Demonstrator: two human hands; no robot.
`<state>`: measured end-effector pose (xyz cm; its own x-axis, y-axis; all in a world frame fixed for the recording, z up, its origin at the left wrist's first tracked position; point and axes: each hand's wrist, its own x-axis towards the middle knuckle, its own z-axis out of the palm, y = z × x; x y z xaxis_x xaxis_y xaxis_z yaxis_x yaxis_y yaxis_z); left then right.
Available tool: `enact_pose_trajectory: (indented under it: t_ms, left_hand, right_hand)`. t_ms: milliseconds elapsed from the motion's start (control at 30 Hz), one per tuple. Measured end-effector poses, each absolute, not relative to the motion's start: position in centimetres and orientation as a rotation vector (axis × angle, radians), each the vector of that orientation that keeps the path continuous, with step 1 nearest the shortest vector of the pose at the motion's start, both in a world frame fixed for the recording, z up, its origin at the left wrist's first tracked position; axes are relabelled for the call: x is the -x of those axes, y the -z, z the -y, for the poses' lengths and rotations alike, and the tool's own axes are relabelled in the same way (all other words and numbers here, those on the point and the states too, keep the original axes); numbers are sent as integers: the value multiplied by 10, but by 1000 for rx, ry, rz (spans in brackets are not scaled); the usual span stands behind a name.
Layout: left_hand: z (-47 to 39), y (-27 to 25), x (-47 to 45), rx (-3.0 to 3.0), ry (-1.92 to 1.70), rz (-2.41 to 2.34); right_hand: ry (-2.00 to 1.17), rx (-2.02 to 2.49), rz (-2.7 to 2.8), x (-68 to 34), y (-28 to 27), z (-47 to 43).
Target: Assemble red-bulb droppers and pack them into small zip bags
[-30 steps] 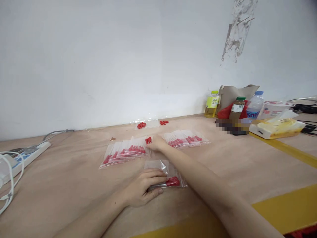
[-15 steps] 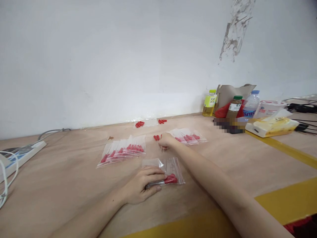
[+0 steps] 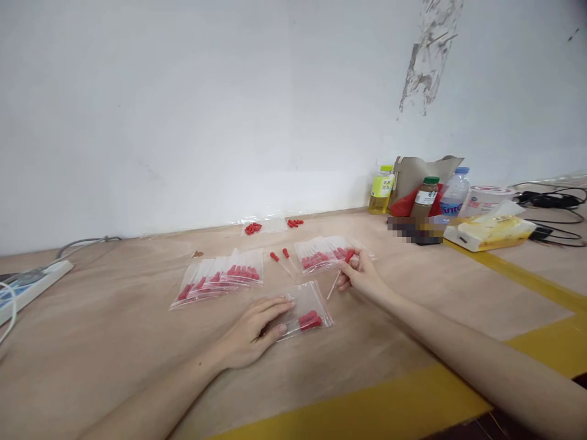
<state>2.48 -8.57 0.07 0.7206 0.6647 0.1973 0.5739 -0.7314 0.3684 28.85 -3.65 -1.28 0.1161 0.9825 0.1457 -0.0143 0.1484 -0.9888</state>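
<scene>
A dropper with a red bulb and thin clear tube point(image 3: 334, 284) is pinched in my right hand point(image 3: 362, 278), bulb up and tube slanting down leftward. My left hand point(image 3: 254, 330) lies over the left end of a clear zip bag point(image 3: 305, 296), fingers stretched out and thumb apart. Red bulbs point(image 3: 310, 320) show inside that bag; its left end is hidden under my fingers. Two loose droppers point(image 3: 280, 261) lie beyond the bag. Overlapping filled bags point(image 3: 224, 278) form a row on the left, and more filled bags point(image 3: 316, 253) lie behind my right hand.
Two groups of red bulbs point(image 3: 253, 228) lie near the wall. A power strip point(image 3: 39, 290) sits at the left. Right of the bags stand drink bottles point(image 3: 380, 190), a tissue pack point(image 3: 490, 235) and black cables point(image 3: 553, 198). Yellow tape point(image 3: 367, 406) crosses the table's near side.
My right hand has come back rightward from the loose droppers with one dropper in its fingers. The left hand stays on the bag. The view has shifted slightly.
</scene>
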Motion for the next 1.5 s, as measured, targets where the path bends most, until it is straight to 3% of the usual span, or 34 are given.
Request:
enact_pose_trajectory:
  t_ms: [467,633,767,900,1167,1500]
  left_hand:
    - [85,2,-23,-2670,-475,-964]
    - [86,0,-23,-2631,-463,-994]
    - [86,0,-23,-2618,-450,-988]
    - [87,-1,-23,-2619,-459,-972]
    - [86,1,-24,-2611,-470,-970]
    - [86,1,-24,-2608,-477,-957]
  right_hand:
    - [-1361,995,891,-276,17,52]
    - [-1549,977,1287,-292,15,54]
    - [-1131,1013,1926,-303,13,47]
    - [-743,990,2104,-295,15,46]
    - [-480,1135,2157,-269,22,54]
    - [-512,972,2316,-272,16,54]
